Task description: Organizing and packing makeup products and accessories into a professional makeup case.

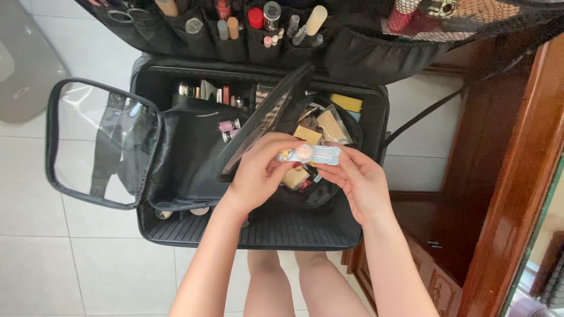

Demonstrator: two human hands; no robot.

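My left hand [258, 173] and my right hand [355, 179] together hold a small pale blue packet [311, 154] with a pink round spot, one hand at each end. They hover over an open black pouch [320, 194] filled with several small sachets [332, 126]. The pouch sits inside a large open black makeup case [258, 232] on the floor.
A black pouch with a clear flap [100, 144] lies open at the left of the case. The case lid [247, 35] at the top holds brushes, tubes and scissors in pockets. A wooden cabinet [499, 176] stands at the right. White floor tiles [76, 264] surround the case. My knees show below.
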